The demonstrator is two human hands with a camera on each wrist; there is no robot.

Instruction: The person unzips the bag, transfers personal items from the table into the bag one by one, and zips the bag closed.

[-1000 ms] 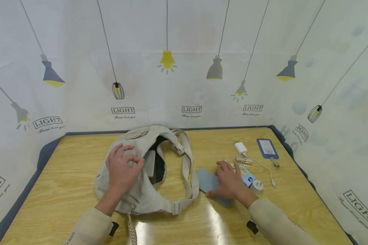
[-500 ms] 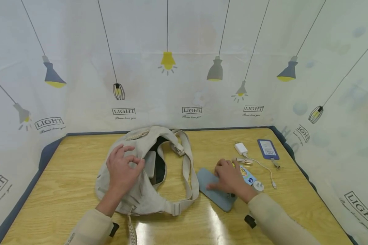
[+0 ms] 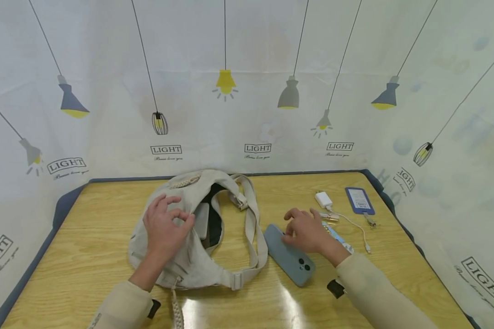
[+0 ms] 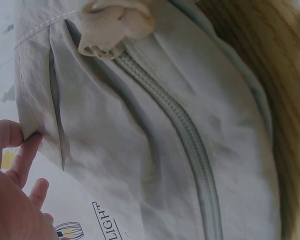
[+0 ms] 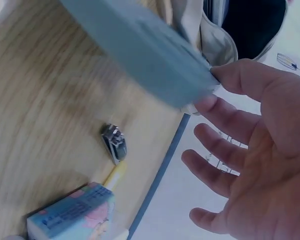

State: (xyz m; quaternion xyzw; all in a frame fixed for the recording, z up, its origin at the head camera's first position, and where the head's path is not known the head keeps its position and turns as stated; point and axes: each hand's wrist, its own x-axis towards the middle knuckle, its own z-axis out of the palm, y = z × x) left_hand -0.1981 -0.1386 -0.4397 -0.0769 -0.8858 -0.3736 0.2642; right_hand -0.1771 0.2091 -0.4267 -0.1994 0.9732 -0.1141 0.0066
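A cream bag lies on the table with its opening facing right. My left hand pinches the edge of that opening between thumb and index finger, as the left wrist view also shows. Inside the bag stands a flat grey item, partly covered by the fabric. Right of the bag strap is a light blue phone, camera side up. My right hand is at its far edge; in the right wrist view the thumb and index finger pinch the phone's end while the other fingers are spread.
Beyond the right hand lie a white charger with a cable, a small clear-and-gold tube and a blue card holder. A patterned blue packet and nail clippers show in the right wrist view.
The right hand has shifted up off the phone's middle to its far edge, and the phone has turned to show its camera lenses. The left hand keeps its pinch on the bag.
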